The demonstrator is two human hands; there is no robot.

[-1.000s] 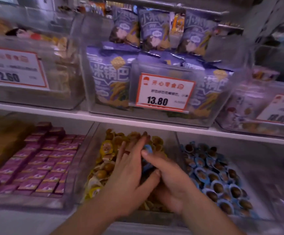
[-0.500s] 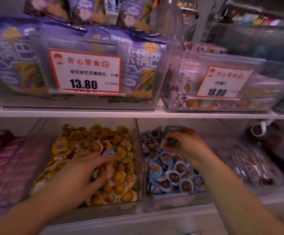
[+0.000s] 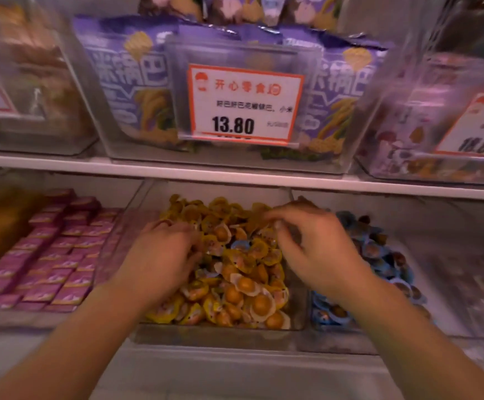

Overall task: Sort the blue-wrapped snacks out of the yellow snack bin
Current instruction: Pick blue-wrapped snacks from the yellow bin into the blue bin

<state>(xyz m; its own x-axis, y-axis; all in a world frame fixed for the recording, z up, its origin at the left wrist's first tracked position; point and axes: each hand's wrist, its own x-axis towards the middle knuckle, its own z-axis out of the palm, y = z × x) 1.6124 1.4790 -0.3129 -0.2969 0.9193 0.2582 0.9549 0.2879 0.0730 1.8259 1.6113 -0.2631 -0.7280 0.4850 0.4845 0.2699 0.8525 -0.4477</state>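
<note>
Yellow bin: a clear plastic bin (image 3: 295, 310) on the lower shelf is filled with small round snacks in yellow wrappers (image 3: 243, 287).
Stray blue snack: one blue-wrapped snack (image 3: 240, 245) is seen lying on top of the yellow pile, between the two hands.
Blue bin: a clear plastic bin (image 3: 437, 319) just beside it on the right is filled with round snacks in blue wrappers (image 3: 379, 255).
Left hand: the left hand (image 3: 160, 255) is laid on the yellow pile at its left side. Its fingers are bent down into the snacks. What is held, if anything, cannot be told.
Right hand: the right hand (image 3: 316, 243) is held over the back right of the yellow pile. Its fingers are curled and blurred, so a grip cannot be told.
Pink packs: flat pink packs (image 3: 50, 255) are stacked in rows in a clear tray on the left.
Top shelf: purple snack bags (image 3: 125, 79) are kept in a clear box with a white and red price card (image 3: 243, 103) marked 13.80.
</note>
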